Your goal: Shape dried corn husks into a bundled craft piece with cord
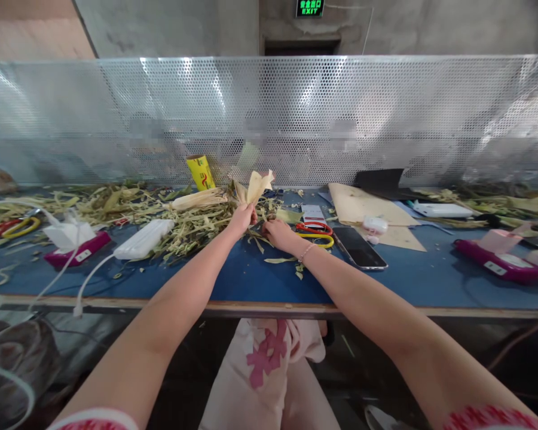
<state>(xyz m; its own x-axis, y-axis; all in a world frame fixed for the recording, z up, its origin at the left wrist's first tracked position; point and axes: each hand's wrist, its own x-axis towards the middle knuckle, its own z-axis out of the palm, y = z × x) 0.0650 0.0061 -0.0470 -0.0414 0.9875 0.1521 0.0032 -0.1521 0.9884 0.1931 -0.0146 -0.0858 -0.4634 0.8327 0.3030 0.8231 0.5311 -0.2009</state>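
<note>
My left hand (243, 218) is closed in a pinch around the base of a pale dried corn husk (256, 186), whose pieces fan upward above the fingers. Close beside it on the right, my right hand (281, 235) rests low over the blue table (251, 278) with its fingers curled in. What those fingers hold, if anything, is hidden. Scissors with red and yellow handles (319, 239) lie against the right hand's outer side. Left of the hands spreads a heap of greenish husk scraps (192, 230), with a bundle of pale husks (197, 199) on top.
A yellow can (201, 173) stands tilted before the perforated metal screen (269, 107). To the right are a phone (360, 248), a white earphone case (375, 225) and brown paper (363, 206). On the left lie a white power bank (144, 239), cables and a purple socket block (78, 249).
</note>
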